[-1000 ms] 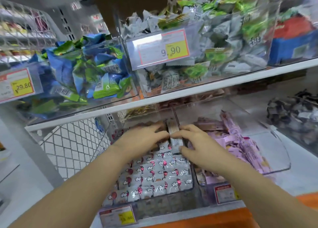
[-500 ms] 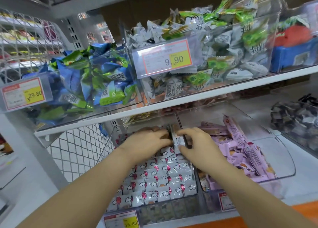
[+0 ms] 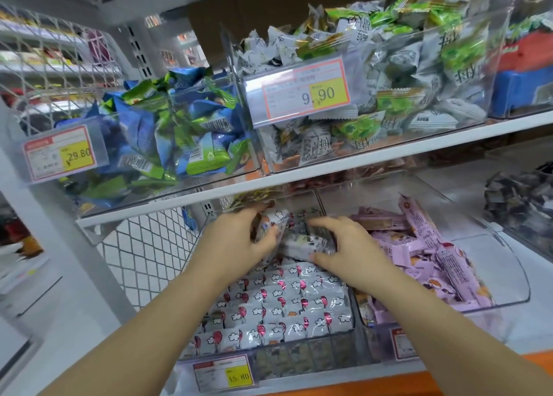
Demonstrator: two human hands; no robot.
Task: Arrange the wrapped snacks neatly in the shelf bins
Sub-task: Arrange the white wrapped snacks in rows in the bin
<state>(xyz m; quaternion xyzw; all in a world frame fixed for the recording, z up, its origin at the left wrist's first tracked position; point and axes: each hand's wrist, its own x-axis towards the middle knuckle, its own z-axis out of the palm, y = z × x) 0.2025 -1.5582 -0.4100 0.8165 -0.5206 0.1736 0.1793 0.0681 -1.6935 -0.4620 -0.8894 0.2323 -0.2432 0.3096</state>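
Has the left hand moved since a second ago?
Yes. The left hand has drawn left, away from the clear plastic bin divider, gripping a white balloon-print snack packet.

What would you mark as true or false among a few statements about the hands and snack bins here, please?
1. The left hand and the right hand both reach among the white cloud-print snacks. True.
2. The 15.80 tag fronts purple snacks. False: it fronts the white cloud-print snacks; the purple snacks lie in the bin to their right.
3. The blue-green packets sit on the upper shelf. True.
4. The left hand is empty. False: it grips a white snack.
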